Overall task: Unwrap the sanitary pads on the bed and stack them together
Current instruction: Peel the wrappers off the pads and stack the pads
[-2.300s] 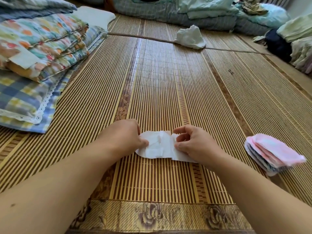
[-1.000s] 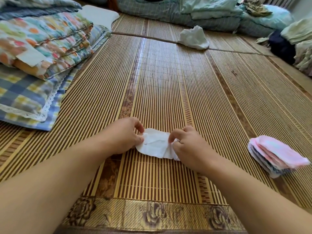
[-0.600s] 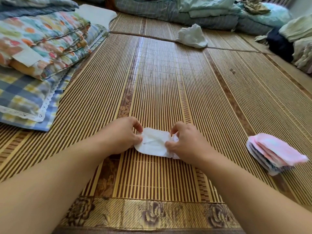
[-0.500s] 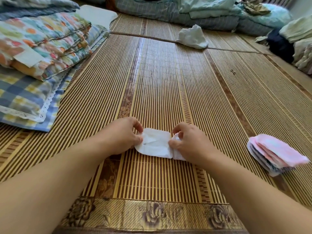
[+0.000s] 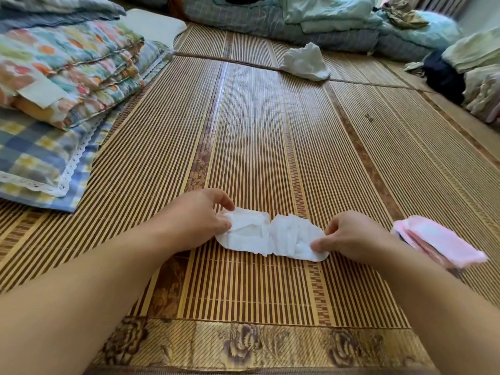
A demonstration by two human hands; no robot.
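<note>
In the head view, one white pad (image 5: 270, 236) lies flat on the bamboo mat (image 5: 270, 131), opened out with its long axis running left to right across the person's front. The left hand (image 5: 200, 220) pinches the pad's left end between thumb and fingers. The right hand (image 5: 351, 236) pinches its right end between thumb and forefinger. Each hand thus sits at one end, with the pad stretched between them.

Just right of the pad, past the right hand, sits one pink stack (image 5: 438, 247) of several packets, too fanned to count; the right hand is the nearer one to it. Well beyond the pad lies one crumpled white heap (image 5: 304, 62), whose contents I cannot tell. Any stacking move probably carries the pad lengthwise.
</note>
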